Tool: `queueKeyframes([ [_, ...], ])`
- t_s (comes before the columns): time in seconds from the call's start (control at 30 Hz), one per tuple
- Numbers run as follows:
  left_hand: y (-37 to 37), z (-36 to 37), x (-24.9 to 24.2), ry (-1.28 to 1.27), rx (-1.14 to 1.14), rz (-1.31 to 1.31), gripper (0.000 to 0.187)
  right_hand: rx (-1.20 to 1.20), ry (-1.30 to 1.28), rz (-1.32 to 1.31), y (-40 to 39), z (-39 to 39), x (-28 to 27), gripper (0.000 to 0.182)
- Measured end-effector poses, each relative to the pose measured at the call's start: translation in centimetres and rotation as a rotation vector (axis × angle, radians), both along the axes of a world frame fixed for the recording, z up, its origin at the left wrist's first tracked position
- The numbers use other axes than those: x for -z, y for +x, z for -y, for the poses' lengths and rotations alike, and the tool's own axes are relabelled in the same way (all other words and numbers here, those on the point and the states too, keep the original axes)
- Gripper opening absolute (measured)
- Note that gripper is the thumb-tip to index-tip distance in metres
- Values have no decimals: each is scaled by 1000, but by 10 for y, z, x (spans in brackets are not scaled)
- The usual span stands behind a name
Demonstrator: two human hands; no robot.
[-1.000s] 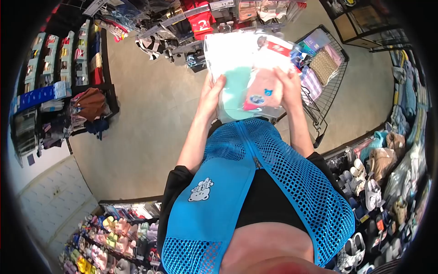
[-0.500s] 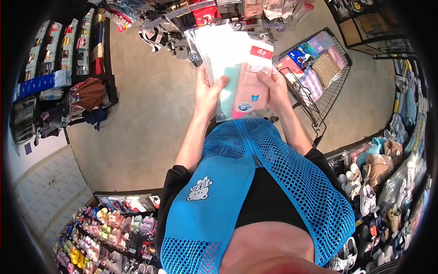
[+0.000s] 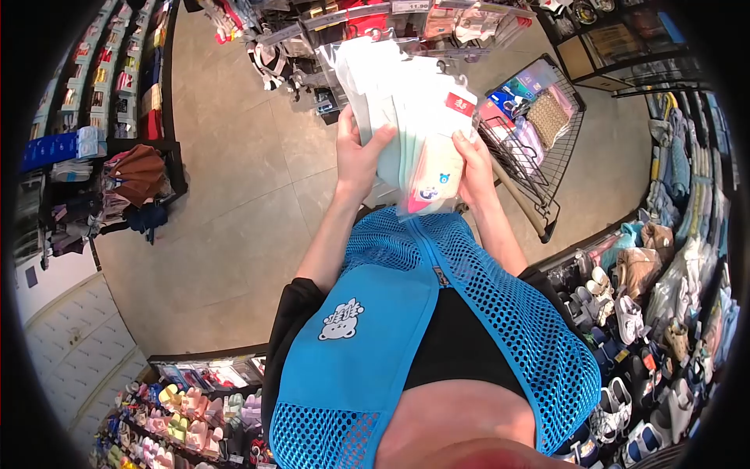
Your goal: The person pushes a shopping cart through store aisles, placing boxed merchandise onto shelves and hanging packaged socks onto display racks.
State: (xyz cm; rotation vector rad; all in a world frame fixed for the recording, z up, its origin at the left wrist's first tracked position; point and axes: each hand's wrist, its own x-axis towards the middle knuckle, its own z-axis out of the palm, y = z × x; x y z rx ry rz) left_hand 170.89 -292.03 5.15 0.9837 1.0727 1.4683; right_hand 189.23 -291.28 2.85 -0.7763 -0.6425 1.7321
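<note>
In front of my chest I hold a fanned stack of sock packs [image 3: 398, 152] in clear plastic sleeves. My left hand [image 3: 361, 156] is closed around the left side, thumb lying over the pale green packs. On the right side, my right hand [image 3: 475, 168] pinches the front pack [image 3: 439, 168], which is cream-coloured with a red label and a small blue bear. A bit of bright pink shows at its lower corner. Glare washes out the tops of the packs, so their print cannot be read.
Beyond the packs stands a rack of hanging goods [image 3: 367, 23]. A wire shopping cart [image 3: 558, 168] with packaged goods is at the right. Slippers [image 3: 195, 406] fill a low display at lower left; shoes [image 3: 625, 313] and hanging clothes [image 3: 687, 180] line the right.
The packs have spread into a wider fan. A cream pack is now at the front where a pink one was, and my right hand's grip has shifted slightly. The view has turned a little.
</note>
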Motion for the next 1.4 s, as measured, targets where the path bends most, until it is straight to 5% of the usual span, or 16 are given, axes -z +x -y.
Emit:
queueKeyframes([
  [0.1, -14, 5, 0, -32, -27, 233, 45, 9, -16, -80, -12, 9, 1, 34],
  [0.53, -52, 17, 0, -31, 24, 170, 39, 85, -36, -180, -39, 30, -3, 39],
  [0.83, -34, 20, 29, -242, 276, 353, 46, 98, -3, 46, -43, 25, 2, 29],
  [1.03, -14, 2, 40, -320, 164, 269, 50, 27, 51, 194, -24, 6, 3, 36],
  [1.27, 40, -34, 48, -417, 66, 233, 48, 90, 175, 80, 24, -33, 33, 38],
  [1.33, 57, -41, 49, -450, 32, 207, 48, 234, 140, 303, 43, -46, 45, 39],
  [1.4, 65, -49, 51, -470, 4, 340, 46, 291, 91, 135, 68, -61, 39, 37],
])
